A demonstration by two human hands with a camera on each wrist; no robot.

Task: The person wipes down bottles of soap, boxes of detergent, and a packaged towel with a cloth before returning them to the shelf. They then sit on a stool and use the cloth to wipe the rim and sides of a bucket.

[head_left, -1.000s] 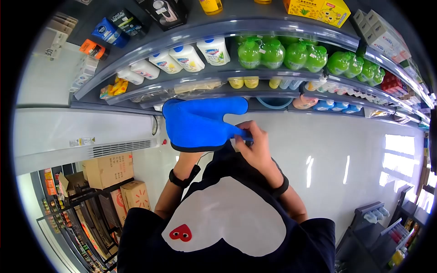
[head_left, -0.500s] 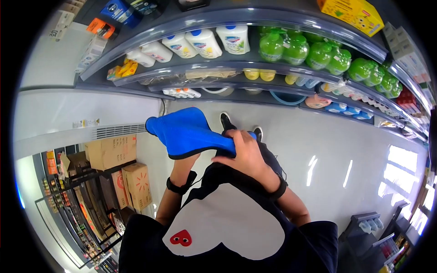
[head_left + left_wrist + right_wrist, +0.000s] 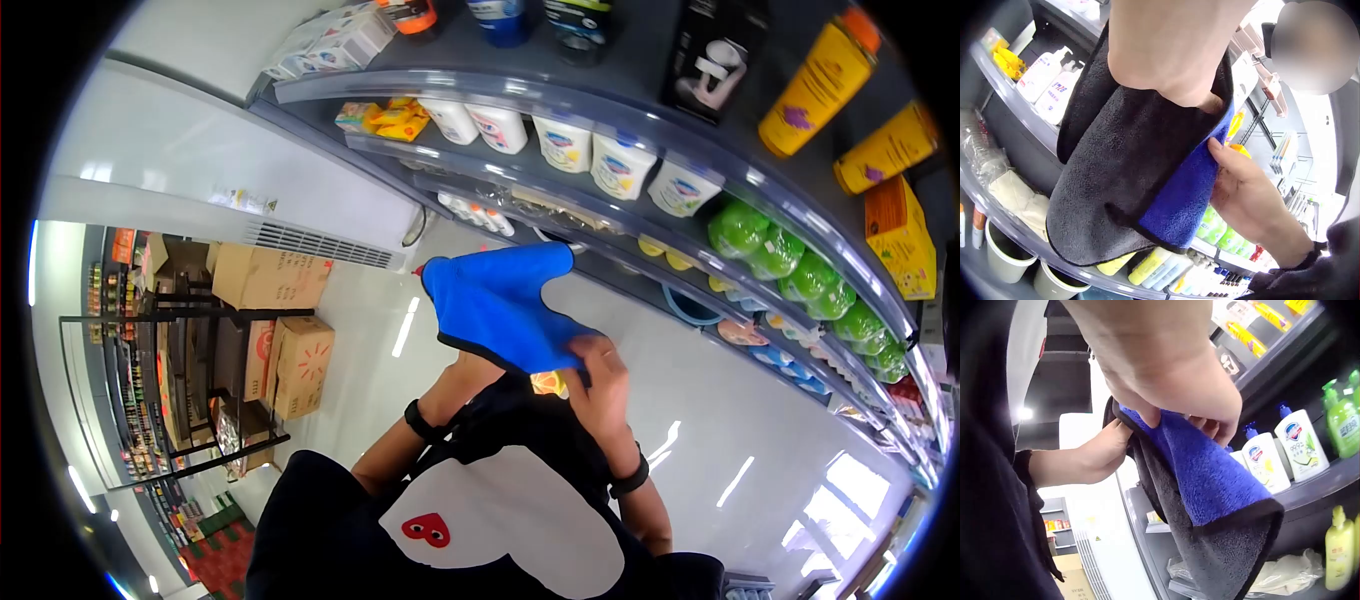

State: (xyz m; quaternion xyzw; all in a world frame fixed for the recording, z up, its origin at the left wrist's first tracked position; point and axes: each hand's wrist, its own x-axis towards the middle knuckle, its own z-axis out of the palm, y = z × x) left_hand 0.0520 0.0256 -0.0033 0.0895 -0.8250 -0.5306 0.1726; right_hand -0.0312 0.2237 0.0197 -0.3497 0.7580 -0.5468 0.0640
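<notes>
A microfibre towel [image 3: 505, 305], blue on one face and grey on the other with black edging, hangs bent between both hands in front of the body. My left hand [image 3: 470, 378] holds it from the near side, its fingers mostly hidden by the cloth in the head view. In the left wrist view the grey face of the towel [image 3: 1107, 169] droops below that hand. My right hand [image 3: 600, 392] pinches the right edge. The right wrist view shows the right hand [image 3: 1179, 381] gripping the blue face, with the left hand [image 3: 1107, 453] at the black border close by.
A shelf unit beyond the towel carries white pump bottles [image 3: 620, 165], green bottles [image 3: 775, 250] and yellow bottles [image 3: 820, 85]. Basins [image 3: 690, 303] stand on its bottom level. Cardboard boxes [image 3: 303, 367] are at the left, beside a white vented cabinet [image 3: 300, 235]. Pale, shiny floor [image 3: 520, 290] lies below.
The head view has turned, so the shelves now slant down to the right. The towel's free end has swung up and away, and the right hand now pinches its lower right part.
</notes>
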